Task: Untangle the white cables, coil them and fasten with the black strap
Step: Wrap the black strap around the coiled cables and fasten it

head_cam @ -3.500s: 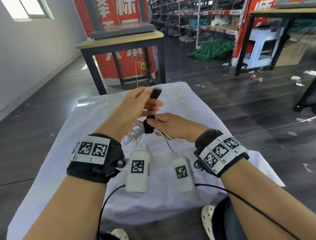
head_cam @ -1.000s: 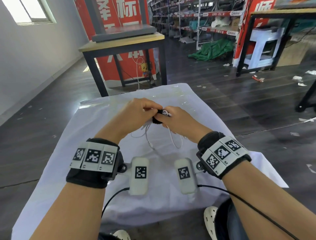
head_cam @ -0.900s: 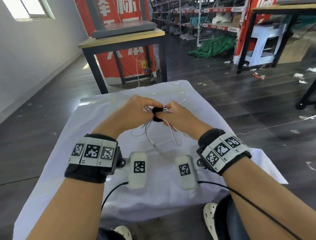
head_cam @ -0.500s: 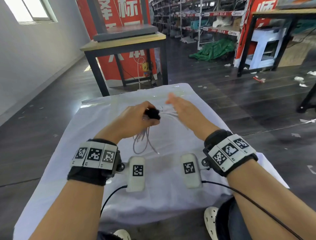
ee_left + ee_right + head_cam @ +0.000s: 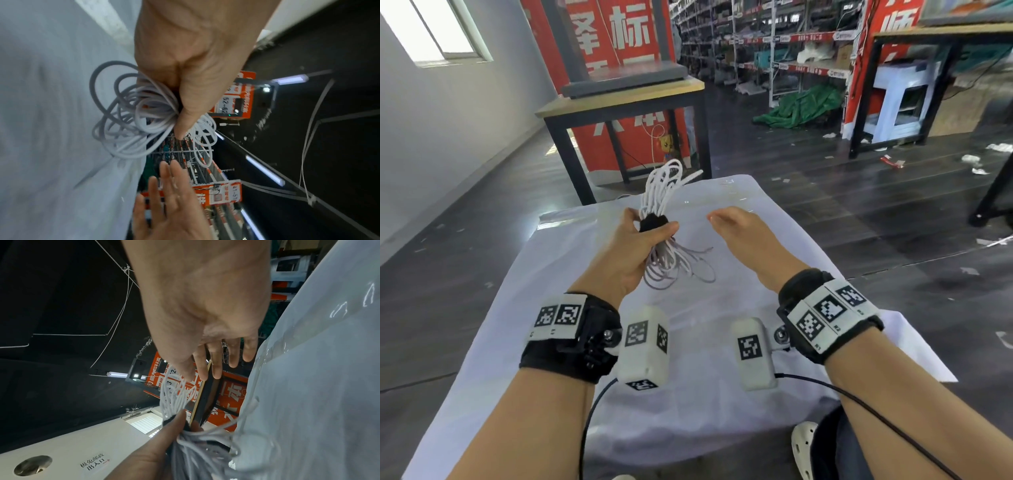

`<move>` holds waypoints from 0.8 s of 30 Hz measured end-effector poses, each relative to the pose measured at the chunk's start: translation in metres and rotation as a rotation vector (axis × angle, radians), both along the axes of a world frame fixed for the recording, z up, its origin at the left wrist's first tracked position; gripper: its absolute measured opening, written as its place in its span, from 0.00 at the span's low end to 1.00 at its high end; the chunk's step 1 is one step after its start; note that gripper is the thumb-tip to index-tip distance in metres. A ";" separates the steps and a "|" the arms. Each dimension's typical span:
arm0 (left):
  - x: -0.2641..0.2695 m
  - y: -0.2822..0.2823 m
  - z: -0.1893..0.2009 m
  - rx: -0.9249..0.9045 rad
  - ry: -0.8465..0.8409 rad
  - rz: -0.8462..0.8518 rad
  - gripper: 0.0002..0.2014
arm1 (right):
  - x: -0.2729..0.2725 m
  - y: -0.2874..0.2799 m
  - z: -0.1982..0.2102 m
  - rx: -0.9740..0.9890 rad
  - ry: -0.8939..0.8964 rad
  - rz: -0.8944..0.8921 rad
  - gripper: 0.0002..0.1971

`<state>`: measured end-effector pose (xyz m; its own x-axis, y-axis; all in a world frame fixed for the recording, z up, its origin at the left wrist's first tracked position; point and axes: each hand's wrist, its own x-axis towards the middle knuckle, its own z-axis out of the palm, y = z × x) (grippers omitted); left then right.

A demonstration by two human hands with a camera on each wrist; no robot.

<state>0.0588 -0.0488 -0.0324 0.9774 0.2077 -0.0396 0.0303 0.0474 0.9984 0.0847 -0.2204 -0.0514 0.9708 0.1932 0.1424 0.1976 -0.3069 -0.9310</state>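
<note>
Right hand point(image 5: 743, 236) withdrawn, empty; left hand point(image 5: 633, 250) grips one strapped cable bundle point(image 5: 661, 192).

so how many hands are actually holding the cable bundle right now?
1. The left hand grips the white cables at the black strap, lifted above the white cloth. The right hand is open beside it, apart from the bundle, holding nothing.
</note>
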 end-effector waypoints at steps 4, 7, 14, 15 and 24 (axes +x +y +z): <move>0.002 0.002 -0.004 0.412 -0.016 0.038 0.21 | 0.001 0.000 -0.002 0.026 -0.006 0.004 0.21; -0.001 0.000 -0.001 0.812 -0.097 0.043 0.21 | -0.001 0.002 0.001 0.207 0.010 0.018 0.38; -0.005 -0.007 0.002 1.113 -0.218 -0.120 0.19 | 0.008 0.000 -0.006 0.090 -0.144 0.079 0.33; -0.005 -0.006 0.002 1.135 -0.217 -0.138 0.19 | 0.011 -0.001 -0.008 0.026 -0.195 0.047 0.36; -0.005 0.019 0.006 1.203 -0.307 -0.021 0.30 | 0.018 0.006 -0.008 -0.198 -0.074 0.117 0.14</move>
